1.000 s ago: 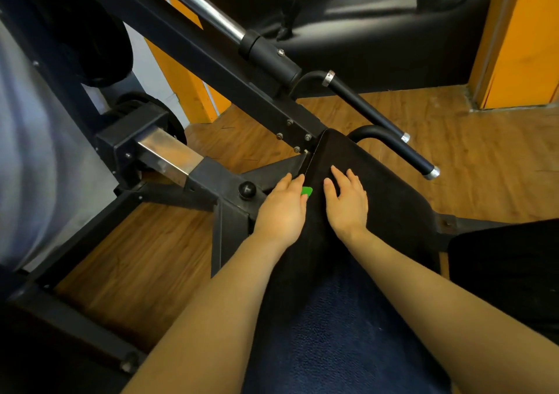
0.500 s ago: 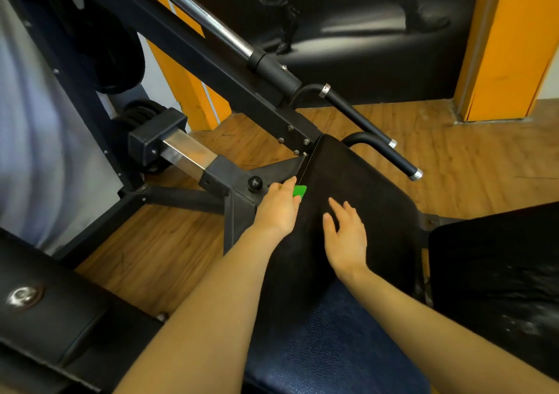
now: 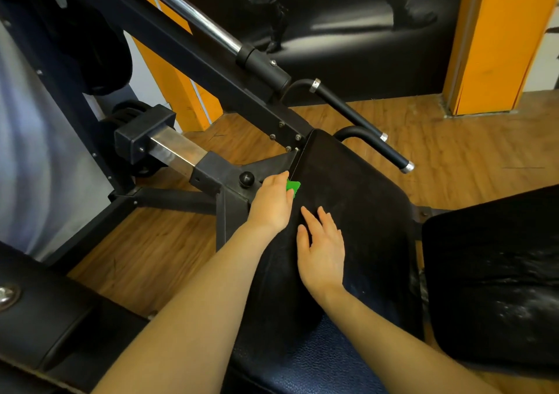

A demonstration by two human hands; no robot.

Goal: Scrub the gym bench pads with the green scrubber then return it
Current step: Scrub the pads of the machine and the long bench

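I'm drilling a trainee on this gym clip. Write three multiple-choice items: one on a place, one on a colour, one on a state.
1. Where is the scrubber?
A. on the floor
B. at the pad's left edge, under the left hand
C. on the chrome bar

2. What colour is the scrubber?
A. green
B. yellow
C. red

3. How is the right hand?
A. clenched in a fist
B. gripping a handle
C. open, fingers straight over the pad

Answers:
1 B, the scrubber peeks from under the left hand at the edge of the pad.
2 A, its visible corner is bright green.
3 C, the right hand lies spread, holding nothing.
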